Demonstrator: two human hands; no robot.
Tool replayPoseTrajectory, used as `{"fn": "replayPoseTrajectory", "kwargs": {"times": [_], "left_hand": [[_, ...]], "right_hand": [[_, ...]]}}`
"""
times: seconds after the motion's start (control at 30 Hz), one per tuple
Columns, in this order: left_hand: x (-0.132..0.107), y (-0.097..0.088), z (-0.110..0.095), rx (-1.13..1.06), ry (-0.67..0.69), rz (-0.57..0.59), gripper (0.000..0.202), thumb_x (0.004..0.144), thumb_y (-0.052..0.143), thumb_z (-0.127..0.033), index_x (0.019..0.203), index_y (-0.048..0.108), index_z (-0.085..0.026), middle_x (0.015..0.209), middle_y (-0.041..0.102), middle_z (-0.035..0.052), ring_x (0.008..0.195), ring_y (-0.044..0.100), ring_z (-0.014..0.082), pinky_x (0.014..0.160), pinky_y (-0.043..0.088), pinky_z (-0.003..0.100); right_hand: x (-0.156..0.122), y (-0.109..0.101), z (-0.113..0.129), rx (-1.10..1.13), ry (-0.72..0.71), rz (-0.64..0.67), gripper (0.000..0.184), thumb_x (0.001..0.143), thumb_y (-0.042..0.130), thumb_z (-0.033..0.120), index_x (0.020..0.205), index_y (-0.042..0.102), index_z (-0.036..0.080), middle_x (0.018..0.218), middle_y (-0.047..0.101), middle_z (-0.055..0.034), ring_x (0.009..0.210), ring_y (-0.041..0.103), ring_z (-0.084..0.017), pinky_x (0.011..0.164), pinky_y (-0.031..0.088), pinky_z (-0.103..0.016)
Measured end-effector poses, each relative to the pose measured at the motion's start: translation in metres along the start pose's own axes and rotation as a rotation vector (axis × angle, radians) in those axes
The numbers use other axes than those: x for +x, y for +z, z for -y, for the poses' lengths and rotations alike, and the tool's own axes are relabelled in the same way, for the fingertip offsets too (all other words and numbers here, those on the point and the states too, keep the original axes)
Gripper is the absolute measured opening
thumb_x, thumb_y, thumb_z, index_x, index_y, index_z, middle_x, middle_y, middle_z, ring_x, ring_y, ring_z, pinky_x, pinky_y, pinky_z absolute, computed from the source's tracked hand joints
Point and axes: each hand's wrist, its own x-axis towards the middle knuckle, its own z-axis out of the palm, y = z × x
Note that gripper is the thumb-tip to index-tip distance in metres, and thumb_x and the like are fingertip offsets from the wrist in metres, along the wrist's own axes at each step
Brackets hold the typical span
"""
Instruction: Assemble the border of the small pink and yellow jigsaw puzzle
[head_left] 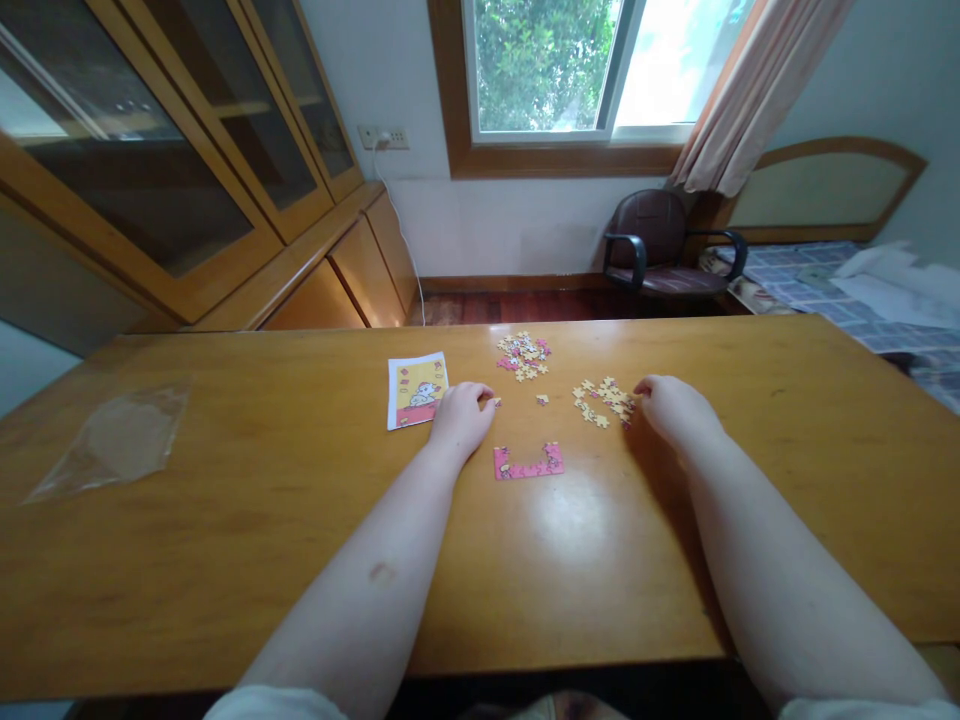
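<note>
My left hand (461,415) rests on the wooden table (300,520) with its fingers curled and pinched on a small yellow puzzle piece (494,402) at their tips. Beside it to the left lies a picture card (416,390) showing the puzzle image. My right hand (675,408) has its fingers curled at the edge of a cluster of yellow loose pieces (601,400); whether it grips one is hidden. A joined pink strip of pieces (527,462) lies between my hands. Another pile of pink and yellow pieces (523,355) sits further back.
A crumpled clear plastic bag (116,440) lies at the table's left. Behind the table stand a dark armchair (664,250), a glass-fronted wooden cabinet (172,170), a window (570,70) and a bed (847,290) at the right.
</note>
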Motion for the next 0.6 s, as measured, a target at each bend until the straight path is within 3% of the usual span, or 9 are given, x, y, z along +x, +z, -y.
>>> {"fn": "replayPoseTrajectory", "kwargs": {"times": [0.13,0.4,0.6], "left_hand": [[0.0,-0.001,-0.001,0.0,-0.008,0.004,0.019,0.083,0.054,-0.026,0.093,0.069,-0.021,0.101,0.07,0.0048,0.099,0.06,0.022,0.09,0.046,0.034],[0.0,0.001,0.001,0.001,0.001,-0.001,0.019,0.083,0.054,-0.025,0.094,0.069,-0.021,0.101,0.07,0.0049,0.099,0.06,0.0217,0.091,0.046,0.034],[0.001,0.002,0.001,0.004,0.002,0.0,0.018,0.083,0.054,-0.026,0.093,0.069,-0.021,0.101,0.07,0.0047,0.098,0.061,0.0216,0.091,0.046,0.034]], "right_hand": [[0.002,0.005,-0.005,-0.014,0.025,0.081,0.029,0.076,0.052,0.02,0.097,0.072,0.022,0.099,0.07,-0.0116,0.087,0.065,-0.024,0.071,0.045,-0.03],[0.001,0.002,-0.008,-0.012,0.086,0.098,0.03,0.077,0.052,0.023,0.1,0.071,0.023,0.1,0.07,-0.0117,0.087,0.065,-0.026,0.07,0.045,-0.032],[-0.005,-0.005,0.003,0.031,0.013,0.109,0.024,0.075,0.06,0.038,0.082,0.074,0.02,0.083,0.071,-0.0124,0.076,0.065,-0.025,0.061,0.043,-0.03]]}}
